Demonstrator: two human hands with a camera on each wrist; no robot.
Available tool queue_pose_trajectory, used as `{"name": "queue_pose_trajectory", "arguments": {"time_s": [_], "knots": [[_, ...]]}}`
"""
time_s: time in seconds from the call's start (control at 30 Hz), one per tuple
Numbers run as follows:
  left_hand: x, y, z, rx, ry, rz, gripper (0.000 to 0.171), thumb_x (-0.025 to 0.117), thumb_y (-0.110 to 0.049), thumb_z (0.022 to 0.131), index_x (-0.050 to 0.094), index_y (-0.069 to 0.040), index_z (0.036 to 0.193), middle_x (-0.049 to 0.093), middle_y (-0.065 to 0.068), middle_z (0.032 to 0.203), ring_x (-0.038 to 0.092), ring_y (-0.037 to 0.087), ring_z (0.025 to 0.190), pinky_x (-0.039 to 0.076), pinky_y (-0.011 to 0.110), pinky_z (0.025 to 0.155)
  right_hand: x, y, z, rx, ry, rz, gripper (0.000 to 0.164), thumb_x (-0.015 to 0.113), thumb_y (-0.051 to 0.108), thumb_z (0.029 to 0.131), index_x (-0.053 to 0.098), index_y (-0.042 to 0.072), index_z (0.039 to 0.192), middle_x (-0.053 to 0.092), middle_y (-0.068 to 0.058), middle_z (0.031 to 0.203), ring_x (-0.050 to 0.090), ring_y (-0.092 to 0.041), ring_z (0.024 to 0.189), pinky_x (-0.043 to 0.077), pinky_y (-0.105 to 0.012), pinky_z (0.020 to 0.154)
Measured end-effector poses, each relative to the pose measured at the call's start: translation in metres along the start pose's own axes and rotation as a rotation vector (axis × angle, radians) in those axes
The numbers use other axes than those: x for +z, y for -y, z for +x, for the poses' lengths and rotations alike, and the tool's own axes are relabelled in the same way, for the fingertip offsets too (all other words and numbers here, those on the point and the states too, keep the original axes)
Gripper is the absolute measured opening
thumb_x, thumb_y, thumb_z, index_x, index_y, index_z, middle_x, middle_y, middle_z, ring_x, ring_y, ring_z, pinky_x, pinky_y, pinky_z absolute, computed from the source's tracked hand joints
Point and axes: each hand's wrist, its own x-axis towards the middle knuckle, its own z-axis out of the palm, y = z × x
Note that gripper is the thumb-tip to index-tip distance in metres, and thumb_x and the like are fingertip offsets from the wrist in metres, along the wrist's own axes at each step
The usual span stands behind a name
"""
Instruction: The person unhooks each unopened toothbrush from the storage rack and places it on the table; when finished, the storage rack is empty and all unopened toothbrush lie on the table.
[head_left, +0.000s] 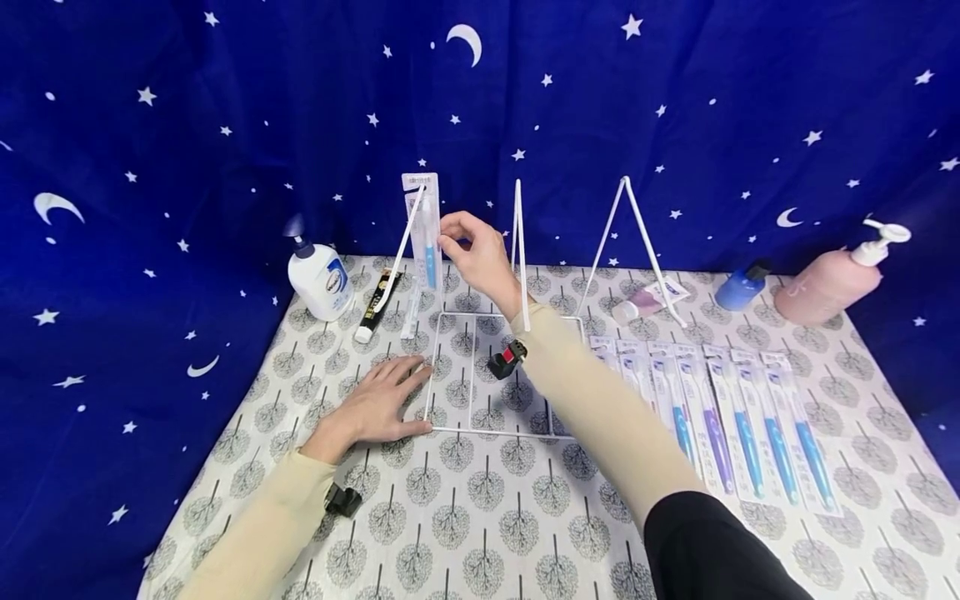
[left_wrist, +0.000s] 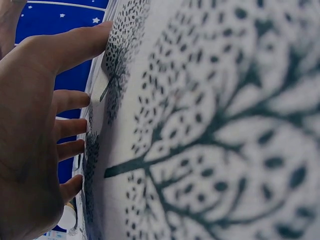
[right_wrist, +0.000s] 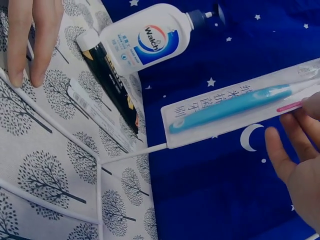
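Observation:
A blue toothbrush in clear packaging [head_left: 429,250] stands upright by the left prong of a white wire rack [head_left: 504,434], whose tip overlaps the card's upper part. My right hand [head_left: 480,254] pinches the pack's right edge between thumb and fingers. In the right wrist view, the fingers [right_wrist: 292,142] are at the edge beside a pink mark on the toothbrush pack [right_wrist: 225,107]. My left hand [head_left: 382,404] rests on the patterned cloth, fingers spread, its thumb and fingertips right at the left side of the rack's base. The left wrist view shows this hand [left_wrist: 30,120] close over the cloth.
Several packaged toothbrushes [head_left: 742,425] lie in a row at right. Behind stand a white pump bottle [head_left: 321,279], black toothpaste tube [head_left: 375,308], slim white pack [head_left: 411,308], pink-capped tube [head_left: 648,300], blue bottle [head_left: 738,287] and pink pump bottle [head_left: 828,283]. Two more prongs rise from the rack.

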Motion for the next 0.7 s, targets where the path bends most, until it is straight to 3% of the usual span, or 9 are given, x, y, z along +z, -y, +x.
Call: {"name": "queue_pose_trajectory", "arguments": {"time_s": [0.2, 0.7], "knots": [[0.002, 0.0, -0.001, 0.003, -0.008, 0.005, 0.09, 0.046, -0.073, 0.076, 0.025, -0.019, 0.145, 0.019, 0.009, 0.152, 0.02, 0.03, 0.137, 0.016, 0.051, 0.112, 0.002, 0.002, -0.007, -0.007, 0.004, 0.043, 0.012, 0.064, 0.012, 0.084, 0.062, 0.009, 0.095, 0.068, -0.002, 0.084, 0.066, -0.018, 0.076, 0.054, -0.023, 0.073], [0.0, -0.001, -0.001, 0.006, -0.018, 0.005, 0.09, 0.046, -0.073, 0.076, 0.026, -0.02, 0.145, 0.021, 0.009, 0.151, 0.022, 0.031, 0.136, 0.018, 0.051, 0.112, 0.002, 0.012, -0.028, -0.059, 0.012, 0.045, 0.011, 0.065, 0.012, 0.084, 0.063, 0.011, 0.094, 0.068, 0.0, 0.083, 0.064, -0.01, 0.072, 0.054, -0.025, 0.072]]}}
